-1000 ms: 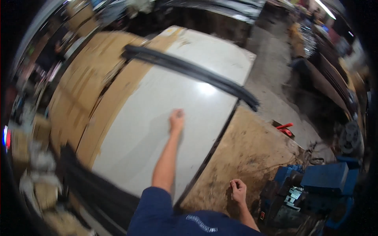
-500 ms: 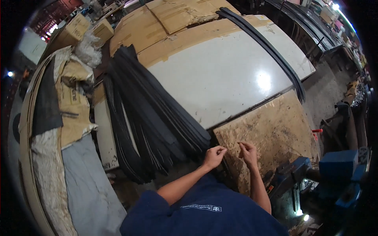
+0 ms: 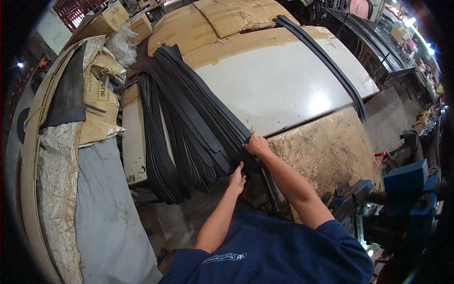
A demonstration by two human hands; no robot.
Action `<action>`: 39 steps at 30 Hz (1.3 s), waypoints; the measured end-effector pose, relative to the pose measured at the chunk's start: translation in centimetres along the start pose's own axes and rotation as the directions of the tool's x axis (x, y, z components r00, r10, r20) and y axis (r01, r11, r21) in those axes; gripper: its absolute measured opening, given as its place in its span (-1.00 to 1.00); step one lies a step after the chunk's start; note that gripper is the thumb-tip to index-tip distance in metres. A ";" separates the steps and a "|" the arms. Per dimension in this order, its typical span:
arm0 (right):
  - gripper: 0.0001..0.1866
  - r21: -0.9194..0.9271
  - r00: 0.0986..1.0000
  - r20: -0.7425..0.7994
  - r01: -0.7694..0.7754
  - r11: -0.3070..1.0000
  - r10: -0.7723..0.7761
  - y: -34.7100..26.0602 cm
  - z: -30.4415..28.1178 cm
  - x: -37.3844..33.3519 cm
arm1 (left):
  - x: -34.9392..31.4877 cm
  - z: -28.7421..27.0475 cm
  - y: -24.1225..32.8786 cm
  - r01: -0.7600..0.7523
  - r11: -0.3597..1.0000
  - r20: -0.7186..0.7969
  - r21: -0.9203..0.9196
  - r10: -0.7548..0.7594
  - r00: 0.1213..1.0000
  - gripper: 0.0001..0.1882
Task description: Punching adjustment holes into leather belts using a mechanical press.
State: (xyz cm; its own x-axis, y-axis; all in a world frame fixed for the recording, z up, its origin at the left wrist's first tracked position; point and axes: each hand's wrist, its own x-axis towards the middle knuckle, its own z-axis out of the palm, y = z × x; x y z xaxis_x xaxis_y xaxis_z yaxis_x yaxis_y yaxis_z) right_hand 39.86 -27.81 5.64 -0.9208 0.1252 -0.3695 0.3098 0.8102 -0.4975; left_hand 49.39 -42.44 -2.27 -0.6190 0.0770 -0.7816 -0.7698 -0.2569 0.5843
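Note:
A thick bundle of long black strips (image 3: 189, 113), rubber-like in look, lies fanned out on the left of the white-topped table (image 3: 279, 94). Their near ends hang past the table's front edge. My right hand (image 3: 257, 144) has its fingers closed on the near end of the strips at the bundle's right side. Just below and left of it, my left hand (image 3: 237, 180) reaches up to the strip ends. Its thumb and fingers are apart, and its foremost fingertip touches or nearly touches the lowest corner of the bundle.
Another black strip (image 3: 326, 61) crosses the table's right part. Flattened cardboard (image 3: 236, 16) covers the far side. A stained wooden board (image 3: 326, 151) adjoins the table at near right, beside a blue vise (image 3: 406, 177). Sacks and grey cloth (image 3: 109, 203) line the left.
Both hands were apart from the strips over the board's left edge, fingertips pinched together. They have moved up and left to the strip ends, the right hand now farther forward. The view has shifted slightly.

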 end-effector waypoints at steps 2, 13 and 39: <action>-0.10 -0.023 0.999 0.039 -0.013 1.000 0.014 -1.5 0.6 -0.3 | 2.4 -0.8 0.0 0.073 0.966 0.130 -0.248 -0.041 0.991 0.12; -0.18 -0.120 0.982 0.181 0.075 0.990 -0.052 -1.4 0.7 4.4 | 3.1 1.3 4.7 -0.005 1.000 -0.014 -0.020 0.004 1.000 0.09; -0.39 0.129 0.965 0.262 -0.043 0.991 0.007 -2.7 -0.1 4.0 | 3.3 -1.7 7.5 -0.280 0.953 0.123 0.115 0.266 0.956 -0.51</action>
State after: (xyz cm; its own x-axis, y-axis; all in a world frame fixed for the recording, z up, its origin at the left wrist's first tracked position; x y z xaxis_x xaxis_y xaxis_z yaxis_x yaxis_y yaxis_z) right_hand 35.29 -29.39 5.59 -0.8241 -0.0232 -0.5660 0.3766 0.7239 -0.5781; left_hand 41.87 -45.74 -0.87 -0.8157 0.1233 -0.5651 -0.5783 -0.1553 0.8009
